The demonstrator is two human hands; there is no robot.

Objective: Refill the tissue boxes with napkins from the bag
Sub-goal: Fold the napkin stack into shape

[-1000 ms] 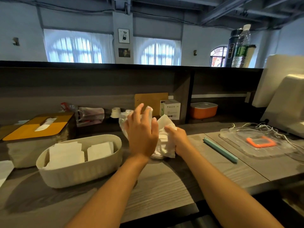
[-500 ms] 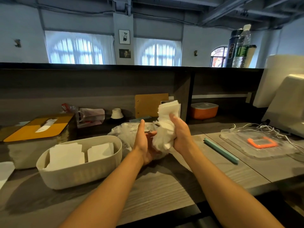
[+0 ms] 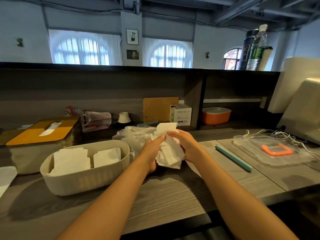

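Observation:
A loose bundle of white napkins (image 3: pixel 168 149) is held upright between both hands above the counter. My left hand (image 3: pixel 153 149) grips its left side and my right hand (image 3: pixel 186 146) grips its right side. Behind them lies the crumpled clear plastic bag (image 3: pixel 136 137). To the left stands an open beige tissue box (image 3: pixel 86 181) with two stacks of white napkins (image 3: pixel 71 160) inside. Further left sits a second tissue box with a yellow lid (image 3: pixel 41 131), a tissue poking through its slot.
A teal stick (image 3: pixel 233 157) lies right of my hands, beside a clear tray with an orange ring (image 3: pixel 276 149) and white cables. At the back stand a white carton (image 3: pixel 181 114), an orange container (image 3: pixel 215 115) and a brown board (image 3: pixel 160 108). A white monitor (image 3: pixel 301 108) fills the right edge.
The napkin bundle has come out of the bag and now sits lower between both hands. My left hand has shifted from the bag onto the bundle's left side.

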